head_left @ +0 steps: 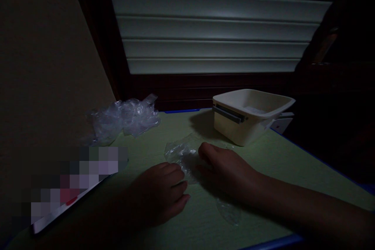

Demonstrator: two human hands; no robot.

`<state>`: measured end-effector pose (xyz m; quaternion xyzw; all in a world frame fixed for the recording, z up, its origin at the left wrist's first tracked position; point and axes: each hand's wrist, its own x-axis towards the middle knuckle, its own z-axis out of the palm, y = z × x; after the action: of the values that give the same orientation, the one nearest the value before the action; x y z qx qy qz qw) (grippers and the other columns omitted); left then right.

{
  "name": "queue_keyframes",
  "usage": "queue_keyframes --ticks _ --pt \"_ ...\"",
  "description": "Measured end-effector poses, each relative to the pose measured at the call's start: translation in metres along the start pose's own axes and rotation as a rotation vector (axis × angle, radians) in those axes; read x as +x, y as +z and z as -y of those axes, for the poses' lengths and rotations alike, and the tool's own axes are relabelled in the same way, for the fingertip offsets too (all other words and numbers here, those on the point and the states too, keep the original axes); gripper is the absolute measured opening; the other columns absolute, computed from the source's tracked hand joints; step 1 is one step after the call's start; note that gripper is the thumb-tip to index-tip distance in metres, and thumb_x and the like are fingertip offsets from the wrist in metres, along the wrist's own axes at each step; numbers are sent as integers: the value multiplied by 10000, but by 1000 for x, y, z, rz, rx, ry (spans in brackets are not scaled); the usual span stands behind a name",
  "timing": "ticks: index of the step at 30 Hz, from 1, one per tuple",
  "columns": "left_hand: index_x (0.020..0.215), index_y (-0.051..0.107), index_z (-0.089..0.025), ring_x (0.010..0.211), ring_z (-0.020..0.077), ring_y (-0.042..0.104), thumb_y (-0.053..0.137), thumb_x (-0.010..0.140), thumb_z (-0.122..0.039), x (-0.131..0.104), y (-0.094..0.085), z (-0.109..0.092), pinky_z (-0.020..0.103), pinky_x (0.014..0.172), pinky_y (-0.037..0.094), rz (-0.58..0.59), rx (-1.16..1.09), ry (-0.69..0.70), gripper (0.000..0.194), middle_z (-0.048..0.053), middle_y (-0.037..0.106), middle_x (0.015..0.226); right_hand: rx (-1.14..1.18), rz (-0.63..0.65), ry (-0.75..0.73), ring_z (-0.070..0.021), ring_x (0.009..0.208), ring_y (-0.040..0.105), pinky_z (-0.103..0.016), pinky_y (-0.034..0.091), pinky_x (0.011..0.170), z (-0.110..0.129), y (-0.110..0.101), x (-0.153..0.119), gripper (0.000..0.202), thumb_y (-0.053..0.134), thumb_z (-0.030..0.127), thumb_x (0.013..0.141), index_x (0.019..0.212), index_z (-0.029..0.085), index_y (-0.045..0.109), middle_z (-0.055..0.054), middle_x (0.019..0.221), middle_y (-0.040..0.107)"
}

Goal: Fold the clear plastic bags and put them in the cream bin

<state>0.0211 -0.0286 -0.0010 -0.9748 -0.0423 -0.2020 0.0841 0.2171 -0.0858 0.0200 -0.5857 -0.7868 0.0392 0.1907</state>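
A crumpled clear plastic bag (183, 154) lies on the green tabletop between my hands. My left hand (164, 193) rests palm down at the near edge of this bag, its fingers loosely bent and slightly apart. No object shows in its fingers. My right hand (225, 166) is over the bag's right side, with bent fingers and a dark gap between the upper finger and the one below; nothing can be seen gripped there. Another piece of clear plastic (230, 211) lies under my right forearm, partly covered by it.
A cream plastic bin (231, 127) with a grey handle stands at the back right, something pale inside. Crumpled clear plastic (129, 119) is heaped at the back left by the wall. A blurred-out flat white-edged object (55, 216) lies left. Blue edging borders the green table (202, 218).
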Motion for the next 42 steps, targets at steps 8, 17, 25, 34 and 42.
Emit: queue_keyframes --ticks 8,17,25,34,42 --pt "909 607 -106 918 240 562 462 829 -196 1 -1 1 386 777 491 -63 -75 -31 189 128 633 946 101 194 -243 -147 729 557 -233 391 653 1 4 1 100 488 140 813 808 154 587 -51 815 623" --pt "944 609 -111 979 260 543 456 840 -218 1 -1 3 425 820 466 -93 -18 -155 214 123 634 989 83 223 -204 -147 682 563 -230 392 613 3 0 1 99 516 161 801 818 132 609 -66 794 638" --pt "810 611 -107 771 221 577 425 851 -211 3 -1 0 378 707 498 21 27 -52 217 97 634 810 362 276 -175 -106 639 541 -197 394 612 0 1 2 199 438 89 811 778 130 630 -28 728 634" --pt "833 587 -132 768 199 566 427 857 -203 0 -1 -2 345 707 486 107 -39 -26 177 82 622 853 114 158 -269 -177 891 584 -272 444 775 2 -9 2 264 469 29 754 950 123 619 -109 983 636" --pt "894 589 -122 780 210 568 426 849 -204 3 -3 -1 360 707 490 94 -85 -42 188 88 628 859 -229 252 -437 -250 1184 450 -393 348 998 -9 5 -8 452 446 72 812 1264 72 448 -173 1322 446"
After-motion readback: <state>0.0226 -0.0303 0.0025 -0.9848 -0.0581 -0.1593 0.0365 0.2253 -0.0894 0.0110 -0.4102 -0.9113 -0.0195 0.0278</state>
